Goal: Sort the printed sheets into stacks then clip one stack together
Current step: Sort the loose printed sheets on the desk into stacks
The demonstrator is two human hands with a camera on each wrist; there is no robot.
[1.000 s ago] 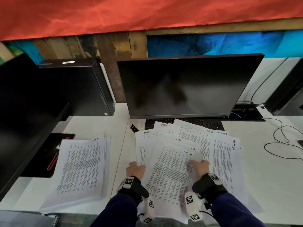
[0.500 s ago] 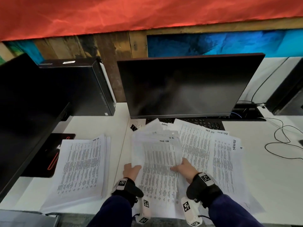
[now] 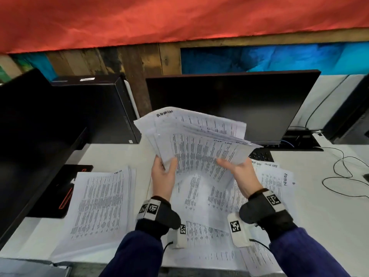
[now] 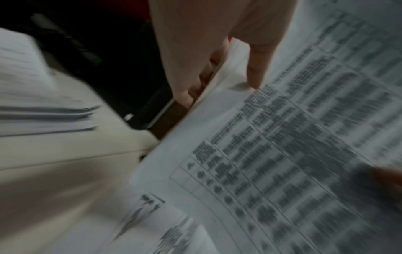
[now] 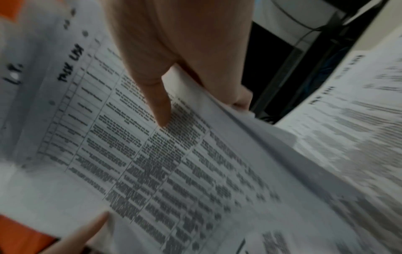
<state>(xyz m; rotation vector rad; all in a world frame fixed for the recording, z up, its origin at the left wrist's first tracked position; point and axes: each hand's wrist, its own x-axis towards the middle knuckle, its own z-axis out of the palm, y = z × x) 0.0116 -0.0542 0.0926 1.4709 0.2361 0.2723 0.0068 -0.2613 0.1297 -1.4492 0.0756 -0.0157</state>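
An office: a white desk [image 3: 311,206] with a dark monitor [image 3: 229,104], keyboard [image 3: 260,155], tower computer [image 3: 95,108] and cables [image 3: 343,168].

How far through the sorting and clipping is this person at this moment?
Done: one squared stack lies at the left of the desk. In hand: the left hand and right hand grip a fanned, uneven bundle of sheets lifted off the desk. Left: loose sheets lie spread beneath and to the right, unsorted, and no clip shows on any stack.
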